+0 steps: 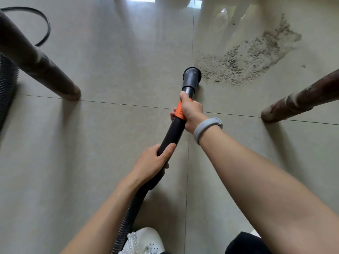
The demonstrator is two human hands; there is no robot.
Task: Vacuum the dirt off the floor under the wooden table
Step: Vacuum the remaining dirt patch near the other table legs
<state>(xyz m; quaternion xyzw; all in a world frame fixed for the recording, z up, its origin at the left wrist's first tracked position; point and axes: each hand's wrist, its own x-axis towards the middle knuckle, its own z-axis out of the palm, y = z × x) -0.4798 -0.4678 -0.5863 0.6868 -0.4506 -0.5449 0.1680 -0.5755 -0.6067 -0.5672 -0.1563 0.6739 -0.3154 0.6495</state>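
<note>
Beige glossy tile is making up the floor (102, 162), and it is carrying everything else here, with thin grout lines crossing just short of the dirt. Two dark wooden table legs are standing on it: the left leg (36, 61) well to the left of the dirt, the right leg (297, 101) just to its right and slightly nearer the person. The dirt (255, 59), a grey, grainy spread, is lying between those legs and stretching away toward the far right. The vacuum wand (174, 132), black with an orange collar, is pointing at the dirt's near-left edge, and its round nozzle (192, 74) is touching the first loose grains there. The right hand (190, 111), with a grey band on its wrist, is gripping the wand at the orange collar; the left hand (156, 161) is grasping the wand lower down, near where the ribbed hose (126, 222) is joining. Judging by the nearly whole patch, the vacuuming step is only beginning. The next move is probably calling for pushing the nozzle forward and rightward through the dirt, keeping it low to the floor and clear of the right leg.
</note>
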